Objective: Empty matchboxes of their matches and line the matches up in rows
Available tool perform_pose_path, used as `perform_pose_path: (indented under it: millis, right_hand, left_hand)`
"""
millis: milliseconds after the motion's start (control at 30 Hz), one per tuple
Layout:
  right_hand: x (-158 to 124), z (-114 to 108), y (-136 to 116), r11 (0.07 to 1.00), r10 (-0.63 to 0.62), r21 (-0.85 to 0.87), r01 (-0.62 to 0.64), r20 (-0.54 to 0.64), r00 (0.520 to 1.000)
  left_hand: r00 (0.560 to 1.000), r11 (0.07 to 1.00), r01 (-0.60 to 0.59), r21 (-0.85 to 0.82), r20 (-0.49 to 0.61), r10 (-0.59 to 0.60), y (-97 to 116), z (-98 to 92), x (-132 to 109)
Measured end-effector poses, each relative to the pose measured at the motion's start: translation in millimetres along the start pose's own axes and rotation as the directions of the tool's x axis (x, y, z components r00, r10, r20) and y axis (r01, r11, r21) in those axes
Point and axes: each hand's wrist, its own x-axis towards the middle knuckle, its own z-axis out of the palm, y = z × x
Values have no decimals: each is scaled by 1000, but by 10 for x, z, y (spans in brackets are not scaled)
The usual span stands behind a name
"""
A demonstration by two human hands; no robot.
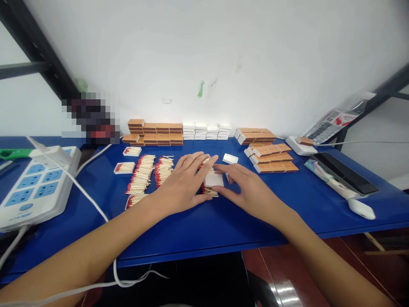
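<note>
My left hand (pixel 187 181) lies flat with fingers stretched over a heap of red-tipped matches (pixel 209 191) on the blue table (pixel 204 226). My right hand (pixel 247 185) rests beside it, fingers extended, its tips touching a small white inner matchbox tray (pixel 213 179) that sits on the matches. Neither hand grips anything. Two more piles of matches (pixel 142 172) lie to the left, and another white tray (pixel 230 158) sits just beyond my right fingers.
Orange matchbox sleeves (pixel 156 133) and white trays (pixel 206 131) are stacked along the wall; more sleeves (pixel 271 157) lie at right. Filled trays (pixel 131 151) sit at left. A power strip (pixel 35 183) with cable occupies the left edge, a phone (pixel 345 172) the right.
</note>
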Motion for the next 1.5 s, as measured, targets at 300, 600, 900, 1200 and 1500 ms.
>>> perform_pose_path:
  millis: [300,600,900,1200,1500]
  right_hand:
    - [-444,-231,201,992,122,-23,-125,-122,985]
    - [-703,-43,274,995,-27,-101,10,-166,986]
    - [-507,35,430,970,-81,-238,44,-147,986]
    - [-218,161,-507,995,-79,42,90,-218,973]
    - [554,1017,-1454,952,-288,-99,289,30,957]
  left_hand:
    - [999,1000,25,-14,26,-25,25,-20,-5]
    - [1000,1000,8,-6,19,-7,86,-3,29]
    - [1000,999,-31,9,-1,31,42,-50,21]
    - [923,960,277,-40,-267,-277,-555,-1096,-59]
    - [907,952,303,30,-314,-279,-829,-1015,-162]
